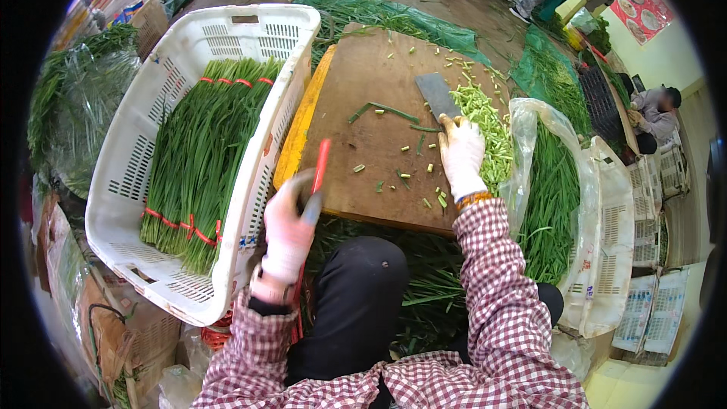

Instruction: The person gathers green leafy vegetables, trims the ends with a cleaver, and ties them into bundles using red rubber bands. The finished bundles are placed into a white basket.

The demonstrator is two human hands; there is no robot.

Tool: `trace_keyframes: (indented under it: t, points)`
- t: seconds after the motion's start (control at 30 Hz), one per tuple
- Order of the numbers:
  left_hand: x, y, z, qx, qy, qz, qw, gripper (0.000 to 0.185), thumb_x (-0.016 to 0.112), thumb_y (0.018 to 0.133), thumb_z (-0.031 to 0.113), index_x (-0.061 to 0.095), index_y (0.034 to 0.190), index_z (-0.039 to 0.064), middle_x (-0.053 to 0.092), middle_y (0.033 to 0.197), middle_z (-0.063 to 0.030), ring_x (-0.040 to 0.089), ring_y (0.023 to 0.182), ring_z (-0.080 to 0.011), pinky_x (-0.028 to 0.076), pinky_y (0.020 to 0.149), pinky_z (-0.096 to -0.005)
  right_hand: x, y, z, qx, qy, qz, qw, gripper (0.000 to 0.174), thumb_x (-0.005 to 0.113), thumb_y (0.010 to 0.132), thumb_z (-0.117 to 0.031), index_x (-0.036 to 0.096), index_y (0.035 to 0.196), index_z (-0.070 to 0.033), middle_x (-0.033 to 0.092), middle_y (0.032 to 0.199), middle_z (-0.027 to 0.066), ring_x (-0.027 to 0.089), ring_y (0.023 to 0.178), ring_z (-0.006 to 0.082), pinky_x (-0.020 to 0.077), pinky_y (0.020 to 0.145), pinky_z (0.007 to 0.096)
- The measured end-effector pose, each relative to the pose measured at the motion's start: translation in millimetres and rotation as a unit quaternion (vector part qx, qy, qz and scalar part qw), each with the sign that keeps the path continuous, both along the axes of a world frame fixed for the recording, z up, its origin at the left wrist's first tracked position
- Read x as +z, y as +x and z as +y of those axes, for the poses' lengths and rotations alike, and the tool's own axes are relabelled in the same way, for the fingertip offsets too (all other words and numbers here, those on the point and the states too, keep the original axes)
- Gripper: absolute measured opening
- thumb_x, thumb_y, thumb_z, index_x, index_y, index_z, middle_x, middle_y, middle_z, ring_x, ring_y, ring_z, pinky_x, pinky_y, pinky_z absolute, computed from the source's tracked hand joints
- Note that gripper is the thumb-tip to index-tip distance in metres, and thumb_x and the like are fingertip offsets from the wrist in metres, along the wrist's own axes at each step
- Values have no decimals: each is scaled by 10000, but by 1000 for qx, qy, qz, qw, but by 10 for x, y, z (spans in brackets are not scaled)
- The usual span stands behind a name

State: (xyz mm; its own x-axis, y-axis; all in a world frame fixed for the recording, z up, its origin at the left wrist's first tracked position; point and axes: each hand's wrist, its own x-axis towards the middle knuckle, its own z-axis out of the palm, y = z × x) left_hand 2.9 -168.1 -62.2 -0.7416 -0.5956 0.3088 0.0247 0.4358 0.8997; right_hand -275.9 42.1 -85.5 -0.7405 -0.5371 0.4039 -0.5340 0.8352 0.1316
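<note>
My gloved left hand (291, 221) holds a strip of red plastic tie (322, 162) upright between thumb and fingers, over the near left corner of a wooden board (363, 153); the hand is slightly blurred. On the board, my gloved right hand (463, 150) grips a cleaver whose wide metal blade (437, 94) lies flat, pointing away. Beside the blade is a heap of cut pale green stem ends (483, 119), with a few loose pieces scattered about. Left of the board, a white plastic crate (108, 193) holds green leafy bundles (199, 142) bound with red ties.
At the right, a white crate (610, 238) lined with clear plastic holds loose green leaves (548, 199). Green sheeting (454, 31) with leaves lies beyond the board. My knee (363, 272) is just below its near edge. Another person (656, 111) sits far right; someone stands at the top right.
</note>
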Motion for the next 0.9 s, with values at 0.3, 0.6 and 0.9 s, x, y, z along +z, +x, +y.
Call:
trace_keyframes:
  t: [0.3,0.6,0.9]
  points:
    - [-104,-1776,-298,16,-160,-269,950,312,753,825,247,622,1055,82,720,891,-151,692,842,-327,546,773,-417,86,508,-129,232,-119,-110,959,380,719,821,-192,651,1186,-116,632,1197,116,580,1144,297,439,990,429]
    - [-301,-2122,-425,20,-262,-154,952,175,710,848,259,675,964,133,673,906,-189,659,865,-382,523,767,-457,145,500,-2,290,-116,-127,942,374,727,788,-186,658,1146,-104,643,1159,92,602,1100,290,466,953,432]
    - [-300,-2300,-504,-11,-475,-192,859,200,677,839,203,671,1033,151,649,1034,-146,626,980,-360,524,838,-463,1036,216,1576,92,-32,-146,984,284,682,861,-198,682,1133,-120,670,1064,87,640,1015,290,512,902,416]
